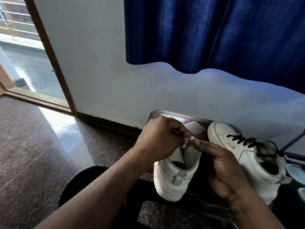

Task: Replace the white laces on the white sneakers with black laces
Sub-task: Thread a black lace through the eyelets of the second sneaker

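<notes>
The near sneaker [173,182], white with a pinkish tint on its sole edge, stands on a dark maroon patterned stool [189,123] with its heel toward the camera and its toe hidden behind the hands. At the top of its tongue sits a small frayed whitish bit, apparently a white lace end [192,138]. The left hand [158,139] comes over from the left with its fingers curled tight and pinches that bit between thumb and fingertip. The right hand [226,171] rises from below on the shoe's right side, fingers curled, and its thumb and forefinger pinch the top of the tongue just beside the lace end, so the two hands nearly touch there. How much white lace remains in the eyelets cannot be told, as the hands cover them. Just to the right, on the same stool, lies the second sneaker [244,156], toe toward the wall and tilted, with a black lace [242,140] crossing its front and trailing loose over the collar. Behind the stool is a pale wall [115,71] with a blue curtain [214,33] hanging above. A wooden door frame [49,52] stands open at left over a speckled polished floor [33,146].
</notes>
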